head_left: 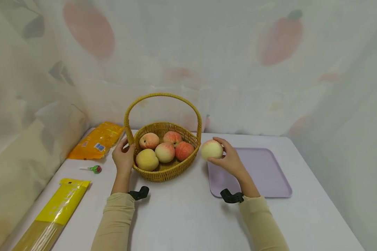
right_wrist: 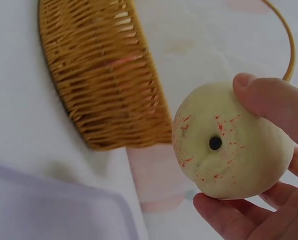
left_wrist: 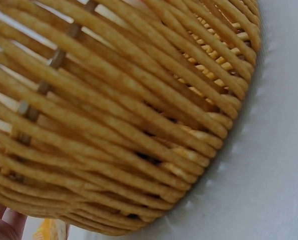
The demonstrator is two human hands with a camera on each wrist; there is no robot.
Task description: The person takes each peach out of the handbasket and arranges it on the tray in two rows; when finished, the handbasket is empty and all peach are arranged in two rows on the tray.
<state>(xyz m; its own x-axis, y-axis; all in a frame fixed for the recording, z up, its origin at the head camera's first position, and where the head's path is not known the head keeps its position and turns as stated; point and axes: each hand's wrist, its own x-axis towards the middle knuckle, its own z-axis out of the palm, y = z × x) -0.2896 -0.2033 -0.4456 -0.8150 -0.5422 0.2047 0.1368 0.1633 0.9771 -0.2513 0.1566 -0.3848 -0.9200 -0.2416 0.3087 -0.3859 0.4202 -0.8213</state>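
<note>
One peach (head_left: 212,150) is being held in the right hand (head_left: 231,161), ideally lightly; the left hand (head_left: 124,158) is gripping the basket (head_left: 159,176) between them.

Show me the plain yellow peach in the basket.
The front-left peach in the basket, beside the left hand: yellow, whereas the other four peaches there show pink or red.

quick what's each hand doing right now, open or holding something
Left hand: gripping the golden-brown, woven wicker basket at its left side.
Right hand: holding a pale yellow, round peach with red specks.
</note>
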